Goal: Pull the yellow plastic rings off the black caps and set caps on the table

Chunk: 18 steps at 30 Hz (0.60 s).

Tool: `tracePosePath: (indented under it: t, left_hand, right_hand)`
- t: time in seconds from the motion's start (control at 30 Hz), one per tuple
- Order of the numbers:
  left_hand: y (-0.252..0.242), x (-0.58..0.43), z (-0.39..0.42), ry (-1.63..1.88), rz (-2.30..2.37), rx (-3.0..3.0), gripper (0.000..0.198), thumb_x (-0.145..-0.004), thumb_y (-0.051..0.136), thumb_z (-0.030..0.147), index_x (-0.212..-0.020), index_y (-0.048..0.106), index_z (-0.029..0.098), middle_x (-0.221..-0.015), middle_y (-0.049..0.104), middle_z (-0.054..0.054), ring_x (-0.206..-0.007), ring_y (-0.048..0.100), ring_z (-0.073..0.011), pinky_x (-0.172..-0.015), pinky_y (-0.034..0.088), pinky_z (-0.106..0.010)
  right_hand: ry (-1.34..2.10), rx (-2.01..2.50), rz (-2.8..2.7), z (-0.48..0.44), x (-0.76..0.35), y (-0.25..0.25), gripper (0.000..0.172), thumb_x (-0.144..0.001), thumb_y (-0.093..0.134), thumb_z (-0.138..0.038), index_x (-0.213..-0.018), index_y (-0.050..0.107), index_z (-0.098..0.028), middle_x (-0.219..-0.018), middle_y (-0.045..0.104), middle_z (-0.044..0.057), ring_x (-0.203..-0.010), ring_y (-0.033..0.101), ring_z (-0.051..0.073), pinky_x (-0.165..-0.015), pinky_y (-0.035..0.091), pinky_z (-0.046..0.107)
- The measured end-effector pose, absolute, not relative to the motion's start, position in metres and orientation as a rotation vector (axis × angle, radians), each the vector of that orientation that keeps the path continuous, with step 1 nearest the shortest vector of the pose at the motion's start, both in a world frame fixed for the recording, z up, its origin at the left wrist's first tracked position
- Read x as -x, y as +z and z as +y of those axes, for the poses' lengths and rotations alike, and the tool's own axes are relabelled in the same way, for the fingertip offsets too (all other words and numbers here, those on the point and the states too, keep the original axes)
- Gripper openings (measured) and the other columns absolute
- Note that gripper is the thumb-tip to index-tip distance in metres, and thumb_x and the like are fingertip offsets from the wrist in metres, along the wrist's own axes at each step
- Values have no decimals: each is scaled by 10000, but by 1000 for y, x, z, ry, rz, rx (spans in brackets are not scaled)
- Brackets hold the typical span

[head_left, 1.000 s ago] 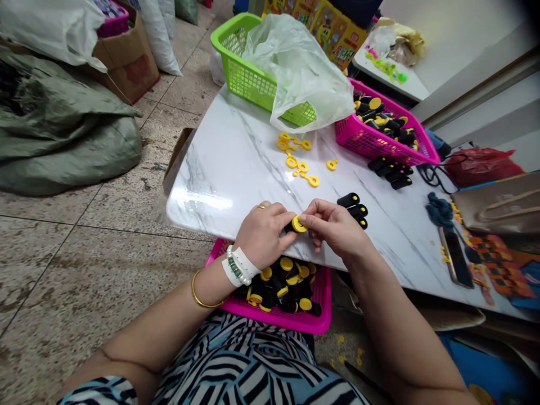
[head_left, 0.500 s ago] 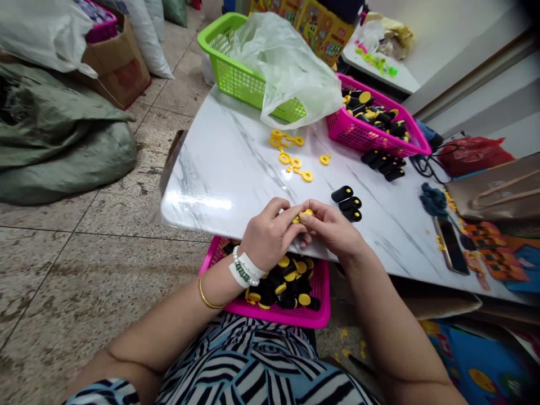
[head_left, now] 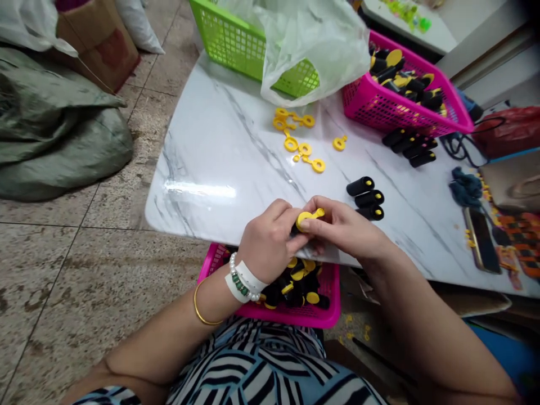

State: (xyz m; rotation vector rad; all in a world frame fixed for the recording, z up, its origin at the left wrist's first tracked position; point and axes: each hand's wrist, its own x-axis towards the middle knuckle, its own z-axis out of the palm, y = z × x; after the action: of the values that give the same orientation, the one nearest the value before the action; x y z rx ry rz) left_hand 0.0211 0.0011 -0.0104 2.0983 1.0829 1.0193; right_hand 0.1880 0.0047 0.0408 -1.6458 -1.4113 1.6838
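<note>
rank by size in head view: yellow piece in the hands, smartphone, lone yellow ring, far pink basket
1. Far pink basket
2. Smartphone
Unsure: held yellow piece and lone yellow ring; the held one is nearer and partly covered.

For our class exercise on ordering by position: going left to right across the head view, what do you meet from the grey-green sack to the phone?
Grey-green sack → gold bangle → left hand → right hand → phone.
</note>
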Motion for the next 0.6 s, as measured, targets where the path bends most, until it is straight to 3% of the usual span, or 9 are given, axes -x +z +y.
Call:
tracePosePath:
  t: [0.2,0.37,0.5,0.6]
  left_hand:
    - [-13,-23,3,971,1092,-2108,178,-865,636,331,-865,592,160,-878,572,-35,-781,576,-162,-686,501,-300]
    - [-13,-19,4,1041,1026,-2102,224,-854,636,253,-1060,575,186,-969,605,-44,-885,594,-183,-761,513,-319]
    - [-12,-18,4,1029,1004,-2113,181,-842,653,280,-991,597,192,-962,591,-39,-872,606,-180,-777,529,-320]
    - [-11,-17,2,1015,1021,-2156,195,-850,641,324,-972,592,180,-986,584,-53,-886,609,-190,-795,538,-335]
  right_hand:
    - [1726,1668,-1380,13,-187,40,302,-760,732,-371,-816,486,-206,-529,594,-43,-455,561,117,-431,439,210]
    - [1696,1534,-1280,0,-186,32,376,-736,755,-421,-868,473,-211,-550,587,-71,-431,552,103,-435,434,206]
    - [1540,1465,-1099,-10,-193,28,404,-756,721,-496,-953,598,-166,-620,621,-23,-497,582,103,-459,454,206]
    - [1470,1378,-935,-12,-202,25,373,-726,749,-474,-853,669,-133,-655,620,8,-512,550,85,-435,441,190]
